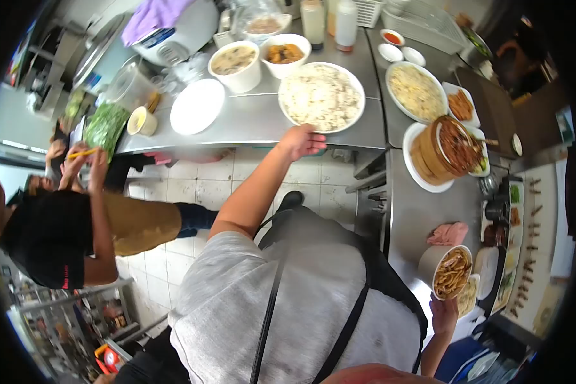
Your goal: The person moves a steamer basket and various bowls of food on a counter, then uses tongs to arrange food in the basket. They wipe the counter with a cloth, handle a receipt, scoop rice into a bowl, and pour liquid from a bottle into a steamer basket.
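My left hand (301, 142) reaches to the near rim of a large white plate of pale, speckled rice-like food (321, 96). Its thumb is at the rim, and the other fingers stretch out below it, apart. Low on the right, my right hand (443, 315) grips the near side of a deep white bowl (431, 264) filled with brown strips of food (452, 274). Part of that hand is hidden behind the bowl. A pink cloth (448, 234) lies beside the bowl, and another dish of pale food (468, 297) sits partly behind it.
Two soup bowls (235, 66) (283, 56) and a white plate (197, 107) stand on the steel counter (249, 118). To the right are a wooden steamer (429, 153) and an oval dish (417, 93). A person in black (57, 230) stands at left. White tiles (179, 189) cover the floor.
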Demonstrator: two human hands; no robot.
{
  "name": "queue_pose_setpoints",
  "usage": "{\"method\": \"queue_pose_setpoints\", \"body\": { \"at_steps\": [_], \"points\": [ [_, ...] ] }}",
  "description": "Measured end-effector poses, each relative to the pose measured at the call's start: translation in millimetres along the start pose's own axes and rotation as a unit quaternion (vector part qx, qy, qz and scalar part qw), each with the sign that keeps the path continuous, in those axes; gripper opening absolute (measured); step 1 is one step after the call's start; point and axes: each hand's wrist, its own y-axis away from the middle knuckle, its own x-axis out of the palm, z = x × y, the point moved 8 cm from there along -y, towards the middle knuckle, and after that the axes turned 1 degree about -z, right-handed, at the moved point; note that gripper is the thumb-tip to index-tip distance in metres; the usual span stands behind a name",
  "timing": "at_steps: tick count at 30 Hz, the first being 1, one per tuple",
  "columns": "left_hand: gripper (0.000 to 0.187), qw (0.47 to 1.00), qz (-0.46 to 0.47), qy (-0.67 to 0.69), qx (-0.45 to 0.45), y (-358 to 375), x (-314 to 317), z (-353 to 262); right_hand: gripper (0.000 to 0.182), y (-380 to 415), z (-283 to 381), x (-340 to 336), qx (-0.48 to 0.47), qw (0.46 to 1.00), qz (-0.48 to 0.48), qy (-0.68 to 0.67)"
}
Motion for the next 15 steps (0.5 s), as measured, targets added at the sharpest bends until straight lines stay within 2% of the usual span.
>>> {"method": "queue_pose_setpoints", "body": {
  "at_steps": [3,7,8,9,11,12,15],
  "points": [
    [0.026,0.998,0.039,-0.042,-0.022,13,-1,-2,0.033,-14,6,4,-0.011,0.991,-0.088,-0.1],
    [0.038,0.953,0.073,-0.283,-0.075,48,-34,-19,0.04,-13,-20,37,0.066,0.992,0.025,-0.104],
    [0.044,0.943,0.067,-0.322,-0.055,56,-46,-38,0.044,-13,-26,54,0.076,0.994,0.069,-0.034],
    [0.044,0.952,0.052,-0.3,-0.017,64,-60,-58,0.048,-12,-32,71,0.08,0.989,0.115,0.037],
    [0.042,0.964,0.029,-0.261,0.053,77,-88,-95,0.053,-21,-33,123,0.044,0.975,0.201,0.088],
    [0.04,0.964,-0.017,-0.247,0.099,85,-101,-119,0.058,-34,-40,138,0.071,0.976,0.191,0.08],
    [0.035,0.95,-0.111,-0.203,0.208,123,-140,-178,0.066,-57,-48,221,0.041,0.969,0.215,0.113]
  ]
}}
